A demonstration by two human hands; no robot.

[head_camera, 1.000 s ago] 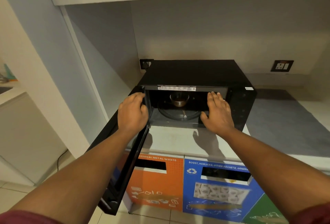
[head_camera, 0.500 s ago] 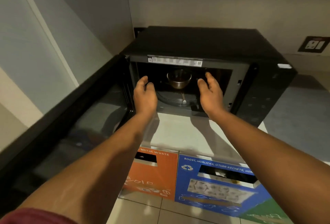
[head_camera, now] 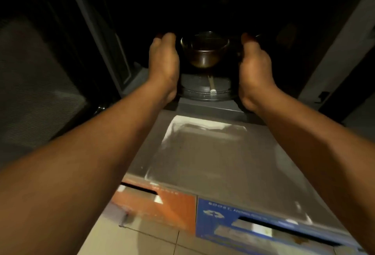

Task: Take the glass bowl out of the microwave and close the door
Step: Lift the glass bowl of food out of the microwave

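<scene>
Glass bowl [head_camera: 205,51] stands on the turntable [head_camera: 205,90] inside the microwave [head_camera: 209,108], between left hand [head_camera: 163,61] and right hand [head_camera: 254,68], both wide, not touching

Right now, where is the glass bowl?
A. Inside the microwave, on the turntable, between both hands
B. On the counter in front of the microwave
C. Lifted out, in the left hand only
A: the glass bowl sits on the turntable, left hand and right hand flanking it.
</scene>
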